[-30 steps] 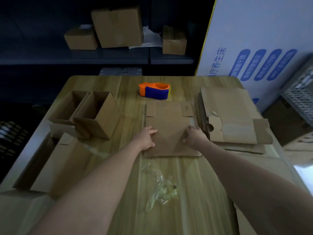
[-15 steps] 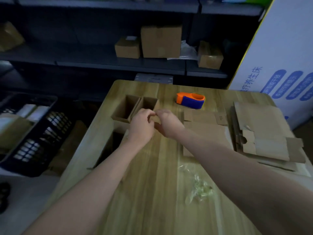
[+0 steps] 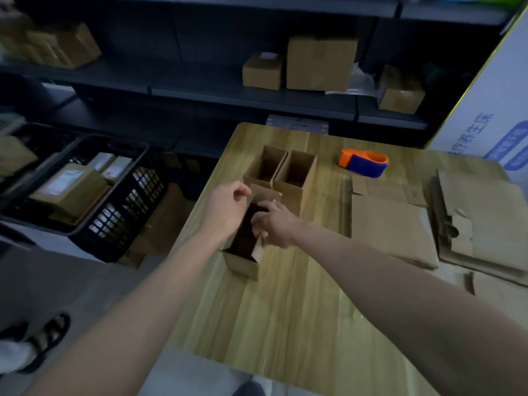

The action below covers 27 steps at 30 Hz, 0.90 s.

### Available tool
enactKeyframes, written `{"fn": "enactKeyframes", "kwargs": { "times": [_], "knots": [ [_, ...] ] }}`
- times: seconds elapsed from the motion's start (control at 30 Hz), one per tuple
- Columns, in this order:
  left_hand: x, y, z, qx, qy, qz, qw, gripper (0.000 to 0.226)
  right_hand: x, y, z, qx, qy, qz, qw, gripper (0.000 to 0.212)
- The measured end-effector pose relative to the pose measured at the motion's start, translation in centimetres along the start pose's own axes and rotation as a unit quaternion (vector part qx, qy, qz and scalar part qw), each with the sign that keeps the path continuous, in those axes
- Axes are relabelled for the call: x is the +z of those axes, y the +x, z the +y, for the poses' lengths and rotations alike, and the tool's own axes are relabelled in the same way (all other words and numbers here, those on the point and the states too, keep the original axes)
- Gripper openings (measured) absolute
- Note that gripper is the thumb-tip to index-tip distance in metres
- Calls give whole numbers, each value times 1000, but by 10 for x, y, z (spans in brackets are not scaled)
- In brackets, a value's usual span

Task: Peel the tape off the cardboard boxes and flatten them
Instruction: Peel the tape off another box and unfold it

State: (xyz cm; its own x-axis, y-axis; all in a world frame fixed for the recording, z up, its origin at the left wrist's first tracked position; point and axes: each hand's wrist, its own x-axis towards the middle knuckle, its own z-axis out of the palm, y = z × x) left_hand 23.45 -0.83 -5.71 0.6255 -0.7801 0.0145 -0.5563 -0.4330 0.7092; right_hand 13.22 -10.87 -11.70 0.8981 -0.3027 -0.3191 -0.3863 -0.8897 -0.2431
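Head view: looks down and forward over a wooden table (image 3: 285, 324), with two bare forearms reaching in from the lower edge.
Open box (image 3: 243, 262): stands near the table's left edge, just in front of the pair of boxes, mouth up, inside dark, one short flap raised at the far end.
Left hand (image 3: 227, 208): sits at the box's left wall, fingers curled, thumb and forefinger close together near the raised flap; too blurred to tell whether pinching it.
Right hand (image 3: 275, 225): grips the box's right wall, fingers curled over the rim with the tips against the dark inside, thumb on the outer face.
Pair of boxes (image 3: 295, 174): upright, side by side and touching, tops open, just behind the hands.
Flat cardboard (image 3: 391, 227): lies unfolded on the table to the right of the hands, apart from them.
Cardboard stack (image 3: 485, 221): several flattened pieces piled at the table's right edge, just beside the flat cardboard.
Tape dispenser (image 3: 364, 162): orange and blue, rests on the far part of the table, behind the flat cardboard.
Black crate (image 3: 123, 212): on the floor left of the table, holding labelled parcels.
Shelf (image 3: 257, 95): dark, behind the table, carrying closed brown cartons.
White panel (image 3: 497, 115): leans at the far right, with blue print.
Sandal (image 3: 45, 341): dark, on the grey floor at lower left.
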Motion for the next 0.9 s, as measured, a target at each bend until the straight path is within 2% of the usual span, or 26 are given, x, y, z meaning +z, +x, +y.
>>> {"fn": "enactKeyframes", "kwargs": {
  "times": [0.17, 0.27, 0.37, 0.43, 0.53, 0.6, 0.7, 0.77, 0.83, 0.9],
  "knots": [
    [-12, -5, 14, 24, -29, 7, 999, 17, -30, -24, -9, 35, 98, 48, 993, 35],
    [-12, -9, 40, 49, -33, 15, 998, 18, -53, -50, -2, 109, 203, 40, 972, 38],
    [-7, -11, 68, 82, -40, 22, 996, 22, -70, -89, 19, 154, 247, 60, 955, 31],
    [3, -11, 84, 98, -24, -30, 994, 37, -74, -118, 39, 187, 283, 86, 937, 27],
    [30, -15, 97, 66, 3, -204, 977, 83, -70, -164, 70, 222, 384, 140, 885, 22],
    [51, -18, 102, 45, -7, -298, 953, 104, -65, -194, 85, 227, 451, 171, 846, 22],
    [79, -23, 116, 37, -84, -374, 923, 104, -59, -236, 103, 224, 544, 199, 784, 26],
    [96, -27, 127, 41, -109, -389, 914, 101, -53, -260, 114, 222, 586, 207, 751, 30],
    [111, -34, 141, 49, -121, -387, 913, 104, -47, -277, 123, 248, 578, 225, 744, 29],
    [125, -40, 154, 60, -127, -378, 915, 111, -42, -291, 133, 302, 465, 280, 784, 24]
  ]
}}
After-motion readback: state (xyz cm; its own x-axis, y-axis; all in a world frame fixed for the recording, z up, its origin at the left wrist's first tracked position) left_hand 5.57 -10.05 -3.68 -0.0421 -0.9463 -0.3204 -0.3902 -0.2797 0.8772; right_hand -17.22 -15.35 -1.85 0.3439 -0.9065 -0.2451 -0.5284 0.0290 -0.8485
